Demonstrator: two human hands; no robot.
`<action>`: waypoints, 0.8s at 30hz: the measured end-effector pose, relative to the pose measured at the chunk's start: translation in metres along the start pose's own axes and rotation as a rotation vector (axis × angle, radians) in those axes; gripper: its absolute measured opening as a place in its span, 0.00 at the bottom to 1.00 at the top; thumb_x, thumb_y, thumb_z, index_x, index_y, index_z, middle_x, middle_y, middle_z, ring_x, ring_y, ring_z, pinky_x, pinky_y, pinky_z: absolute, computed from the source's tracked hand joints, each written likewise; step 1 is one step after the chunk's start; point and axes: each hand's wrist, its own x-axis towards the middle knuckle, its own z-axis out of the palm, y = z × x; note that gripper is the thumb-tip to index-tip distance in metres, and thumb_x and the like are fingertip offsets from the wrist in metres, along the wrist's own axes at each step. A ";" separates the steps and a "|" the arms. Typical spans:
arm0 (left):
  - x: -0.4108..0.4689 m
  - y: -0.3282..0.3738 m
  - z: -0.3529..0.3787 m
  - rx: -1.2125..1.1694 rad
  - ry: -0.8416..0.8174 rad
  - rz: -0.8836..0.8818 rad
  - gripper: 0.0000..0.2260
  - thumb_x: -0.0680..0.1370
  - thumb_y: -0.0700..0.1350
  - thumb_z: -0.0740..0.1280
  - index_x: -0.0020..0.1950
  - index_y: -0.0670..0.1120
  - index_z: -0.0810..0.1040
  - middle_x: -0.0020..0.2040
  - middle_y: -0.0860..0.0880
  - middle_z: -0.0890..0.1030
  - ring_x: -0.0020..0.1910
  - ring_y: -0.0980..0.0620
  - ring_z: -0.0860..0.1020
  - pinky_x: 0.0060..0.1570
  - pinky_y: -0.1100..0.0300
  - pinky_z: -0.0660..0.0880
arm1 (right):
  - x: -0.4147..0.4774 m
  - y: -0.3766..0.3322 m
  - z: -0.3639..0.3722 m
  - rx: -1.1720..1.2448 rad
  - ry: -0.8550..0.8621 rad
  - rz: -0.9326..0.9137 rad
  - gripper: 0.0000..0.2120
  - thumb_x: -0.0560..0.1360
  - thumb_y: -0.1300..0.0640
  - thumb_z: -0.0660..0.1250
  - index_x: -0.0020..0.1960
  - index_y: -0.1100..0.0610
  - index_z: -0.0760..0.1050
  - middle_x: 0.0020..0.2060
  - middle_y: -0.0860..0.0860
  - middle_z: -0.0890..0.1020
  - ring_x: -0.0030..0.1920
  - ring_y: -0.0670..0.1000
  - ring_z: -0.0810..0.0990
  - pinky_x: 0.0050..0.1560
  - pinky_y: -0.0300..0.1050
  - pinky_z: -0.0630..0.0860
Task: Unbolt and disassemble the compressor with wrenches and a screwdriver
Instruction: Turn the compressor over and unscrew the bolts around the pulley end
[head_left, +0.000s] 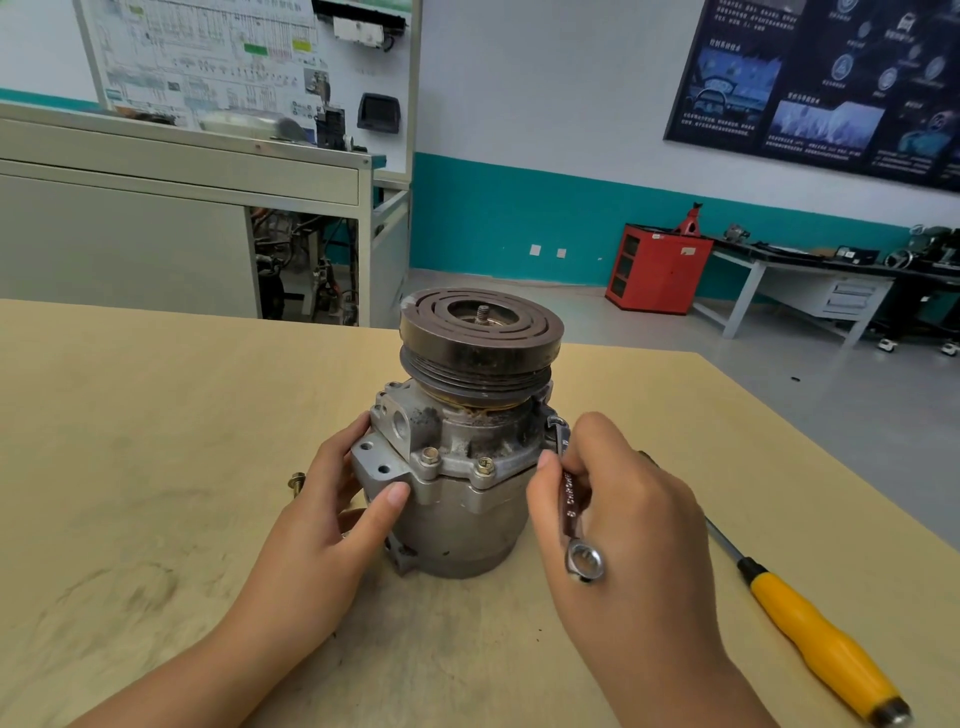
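Compressor (457, 525): upright on table (156, 467), pulley (480, 332) up; body sits between L and R fingers.
L hand (332, 530): clamped on compressor; thumb flat on front of body, other fingers wrapped round the side lug.
R hand (628, 525): pinching wrench (570, 506) by the shank, thumb tip and fingers closed on it; ring end free below the fingers, over the palm.
Wrench head: open end just above R fingertips, at flange rim under pulley. Seating on a bolt head hidden, can't tell.
Front bolts (430, 456): two, seated in flange, between L thumb tip and R thumb tip.
Loose bolt (296, 483): on table, just beside back of L fingers.
Screwdriver (815, 629): on table, outboard of R hand, untouched.
Step (est.): breaking loose the flange bolt nearest R fingers.
Risk 1: open end slips, rounds the hex. Cause: partial bite; fingertip pinch gives weak control of wrench angle.
Risk 2: R knuckles strike flange or pulley edge if wrench lets go. Cause: tight clearance under pulley.
Risk 3: compressor twists or tips. Cause: top-heavy w/ pulley up; only L grip resisting torque, no vise seen.
Risk 4: loose bolt rolls off table. Cause: nudge from L hand; no tray seen.
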 end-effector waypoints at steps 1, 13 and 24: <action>0.000 0.000 0.000 -0.004 0.000 0.000 0.26 0.67 0.61 0.63 0.64 0.69 0.64 0.58 0.70 0.76 0.60 0.67 0.74 0.47 0.77 0.71 | -0.001 -0.001 0.001 -0.003 0.005 0.002 0.16 0.72 0.64 0.68 0.34 0.56 0.62 0.23 0.47 0.64 0.23 0.52 0.63 0.21 0.42 0.58; -0.001 0.001 0.000 0.011 0.012 0.004 0.25 0.67 0.62 0.63 0.63 0.70 0.65 0.58 0.72 0.74 0.59 0.68 0.74 0.46 0.77 0.71 | -0.008 0.008 0.012 0.176 -0.037 0.111 0.09 0.76 0.60 0.65 0.43 0.53 0.65 0.28 0.46 0.72 0.29 0.48 0.73 0.26 0.43 0.67; -0.001 0.001 0.000 0.013 0.010 0.003 0.26 0.66 0.62 0.63 0.64 0.68 0.64 0.59 0.72 0.74 0.59 0.68 0.74 0.46 0.77 0.71 | -0.003 0.016 0.007 0.292 0.018 0.160 0.09 0.75 0.60 0.64 0.37 0.56 0.71 0.27 0.51 0.72 0.31 0.51 0.73 0.26 0.44 0.67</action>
